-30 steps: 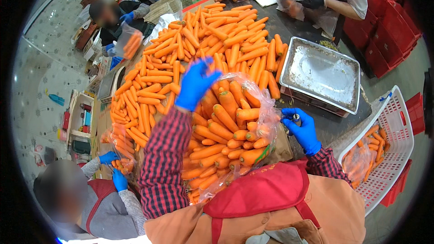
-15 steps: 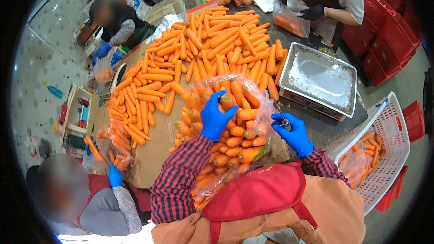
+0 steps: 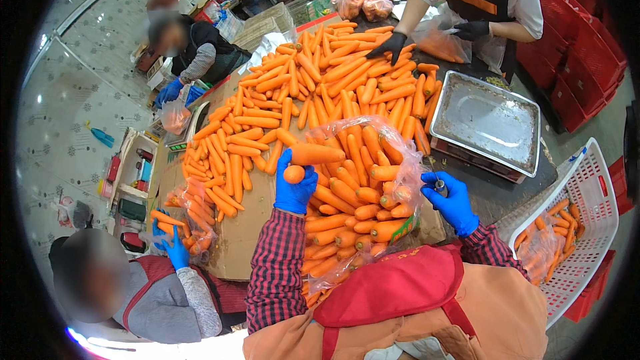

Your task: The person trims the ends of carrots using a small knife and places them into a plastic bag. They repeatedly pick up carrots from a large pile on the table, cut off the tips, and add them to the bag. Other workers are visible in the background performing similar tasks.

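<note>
My left hand (image 3: 295, 190), in a blue glove, grips carrots (image 3: 316, 154) just left of a large open plastic bag (image 3: 410, 164) packed with carrots. My right hand (image 3: 447, 200), also blue-gloved, is closed around a small tool (image 3: 439, 188) with a cylindrical handle at the bag's right edge; its working end is too small to make out. A big heap of loose carrots (image 3: 333, 73) covers the cardboard-lined table (image 3: 230, 240) beyond the bag.
A metal tray (image 3: 485, 120) stands right of the heap, a white basket (image 3: 577, 280) with carrots at lower right, red crates (image 3: 567, 53) behind. Bagged carrots (image 3: 363, 1) lie at the back. Co-workers (image 3: 157, 293) work at left and across the table; a black-gloved hand (image 3: 389, 47) reaches into the heap.
My left hand has come down from above the bag and now grips carrots raised at its left side. My right hand stays on the tool. The black-gloved hand has moved left onto the heap.
</note>
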A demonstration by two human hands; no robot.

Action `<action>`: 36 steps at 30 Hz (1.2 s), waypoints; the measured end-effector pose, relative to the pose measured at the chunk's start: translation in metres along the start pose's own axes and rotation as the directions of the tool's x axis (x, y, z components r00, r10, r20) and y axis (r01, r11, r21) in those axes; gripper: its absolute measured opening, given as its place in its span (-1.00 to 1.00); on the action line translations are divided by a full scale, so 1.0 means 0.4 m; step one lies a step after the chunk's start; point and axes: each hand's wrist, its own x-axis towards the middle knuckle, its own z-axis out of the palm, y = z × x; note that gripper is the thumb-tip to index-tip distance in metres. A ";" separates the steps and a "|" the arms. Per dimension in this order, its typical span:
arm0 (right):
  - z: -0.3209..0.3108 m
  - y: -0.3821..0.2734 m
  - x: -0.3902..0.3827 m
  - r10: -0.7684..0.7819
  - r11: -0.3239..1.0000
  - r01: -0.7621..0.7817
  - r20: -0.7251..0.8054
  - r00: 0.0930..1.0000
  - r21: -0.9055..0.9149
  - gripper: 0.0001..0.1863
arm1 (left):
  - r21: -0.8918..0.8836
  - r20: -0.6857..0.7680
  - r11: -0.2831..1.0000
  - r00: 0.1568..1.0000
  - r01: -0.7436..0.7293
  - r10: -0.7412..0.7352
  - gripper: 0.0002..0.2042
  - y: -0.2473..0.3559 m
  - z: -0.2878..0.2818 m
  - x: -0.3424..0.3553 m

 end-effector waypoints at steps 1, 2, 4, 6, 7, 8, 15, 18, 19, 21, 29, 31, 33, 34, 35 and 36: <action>0.000 -0.003 -0.002 0.008 1.000 -0.008 0.002 1.000 0.001 -0.72 | -0.166 0.010 0.984 0.998 0.068 -0.067 -0.51 -0.017 0.008 -0.006; 0.000 -0.006 -0.003 0.017 1.000 -0.017 0.003 1.000 0.001 -0.72 | -0.326 0.031 0.936 0.991 0.134 -0.131 -0.51 -0.031 0.016 -0.008; 0.000 -0.006 -0.004 0.011 1.000 -0.011 0.001 1.000 -0.005 -0.72 | -0.361 0.032 0.927 0.995 0.101 -0.096 -0.56 -0.035 0.033 -0.009; -0.001 -0.002 -0.003 -0.016 1.000 0.016 -0.003 1.000 -0.021 -0.72 | -0.109 0.007 0.989 0.995 -0.099 0.101 -0.64 -0.013 0.057 -0.009; 0.000 -0.002 -0.003 -0.008 1.000 0.008 0.001 1.000 -0.018 -0.72 | -0.261 0.032 0.965 0.999 -0.010 0.019 -0.64 -0.020 0.061 -0.010; 0.002 -0.002 -0.003 0.001 1.000 -0.001 0.006 1.000 -0.016 -0.72 | -0.403 0.069 0.912 0.996 0.081 -0.058 -0.63 -0.031 0.065 -0.009; 0.008 0.025 -0.001 0.001 0.997 -0.001 -0.003 1.000 0.077 -0.74 | -0.402 0.089 0.914 0.996 0.055 -0.021 -0.69 0.032 0.059 -0.009; 0.003 0.012 -0.001 0.060 0.997 -0.061 0.018 0.998 0.043 -0.74 | -0.835 0.275 0.400 0.916 0.378 -0.291 -0.54 0.063 0.040 0.014; 0.000 0.009 -0.002 0.071 0.997 -0.071 0.015 0.997 0.033 -0.74 | -0.855 0.354 0.267 0.877 0.444 -0.325 -0.51 0.075 0.036 0.031; 0.004 -0.001 0.000 0.097 0.995 -0.097 0.019 0.995 0.014 -0.74 | -0.815 0.537 0.046 0.784 0.577 -0.312 -0.43 0.050 0.013 0.061; 0.001 0.015 0.011 0.067 0.997 -0.066 -0.005 0.998 0.038 -0.73 | -0.764 0.613 0.010 0.730 0.645 -0.301 -0.41 0.072 0.020 0.143; 0.001 0.018 0.015 0.069 0.997 -0.069 -0.003 0.998 0.040 -0.73 | -0.684 0.600 0.192 0.693 0.703 -0.399 -0.47 0.051 0.002 0.193; -0.004 0.021 0.018 0.093 0.996 -0.093 -0.011 0.996 0.008 -0.73 | -0.563 0.476 0.412 0.689 0.716 -0.547 -0.61 0.076 0.014 0.242; -0.004 0.022 0.021 0.081 0.997 -0.081 -0.020 0.997 -0.006 -0.73 | -0.564 0.379 0.539 0.776 0.626 -0.505 -0.62 0.062 0.027 0.269; 0.001 0.022 0.026 0.069 0.997 -0.069 -0.008 0.998 -0.015 -0.73 | -0.628 0.261 0.632 0.888 0.454 -0.379 -0.64 0.020 0.033 0.302; 0.001 0.025 0.026 0.060 0.998 -0.060 0.000 0.998 -0.031 -0.74 | -0.743 0.226 0.575 0.937 0.343 -0.267 -0.66 -0.012 0.043 0.344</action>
